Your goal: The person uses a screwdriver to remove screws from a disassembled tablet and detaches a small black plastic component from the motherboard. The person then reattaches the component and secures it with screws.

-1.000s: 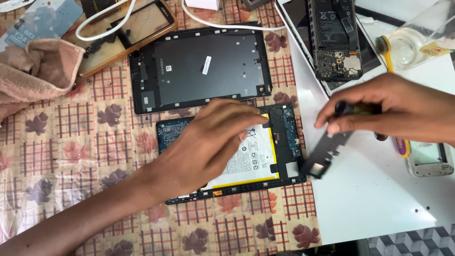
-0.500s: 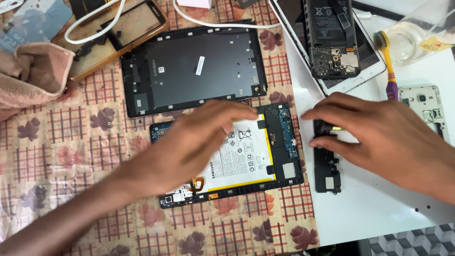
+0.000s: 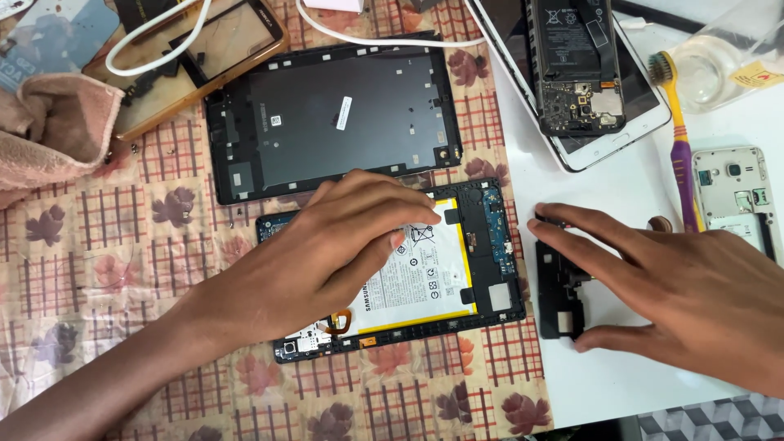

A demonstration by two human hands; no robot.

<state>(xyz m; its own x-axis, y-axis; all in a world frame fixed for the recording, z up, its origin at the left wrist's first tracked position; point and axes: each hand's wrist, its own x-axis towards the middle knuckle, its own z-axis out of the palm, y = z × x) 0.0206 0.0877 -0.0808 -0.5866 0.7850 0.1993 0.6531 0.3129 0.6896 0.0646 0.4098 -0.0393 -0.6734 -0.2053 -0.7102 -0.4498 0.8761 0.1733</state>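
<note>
A pink towel [image 3: 49,135] is bunched at the far left on the patterned cloth [image 3: 106,269], with a black tablet back cover [image 3: 335,122] lying just right of it. Below that cover, the left hand [image 3: 327,253] lies flat on the opened tablet [image 3: 425,278], fingers spread over its white battery, its grip wide and holding nothing. Further right, on the white tabletop [image 3: 629,376], the right hand [image 3: 694,294] presses a small black frame piece [image 3: 559,290], thumb and fingertips touching its ends. A purple toothbrush [image 3: 678,139] lies beyond.
</note>
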